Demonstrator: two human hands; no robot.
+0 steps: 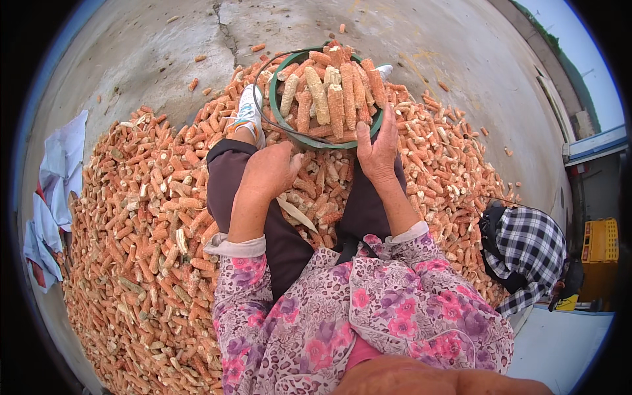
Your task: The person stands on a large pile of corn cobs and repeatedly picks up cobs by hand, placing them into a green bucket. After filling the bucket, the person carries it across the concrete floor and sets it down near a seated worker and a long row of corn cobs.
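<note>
A green bucket stands between my feet, heaped above its rim with shelled corn cobs. Its thin dark handle droops over the left side and front. My right hand lies against the bucket's near right rim, thumb and fingers spread beside the cobs. Just short of the near left rim is my left hand, its back turned up and fingers curled; whether anything is in them is hidden. Below it, a pale corn husk lies between my legs.
A broad pile of corn cobs surrounds me on the concrete floor. Another person in a checked garment is close at the right, near a yellow crate. Pale sheeting lies at the left edge.
</note>
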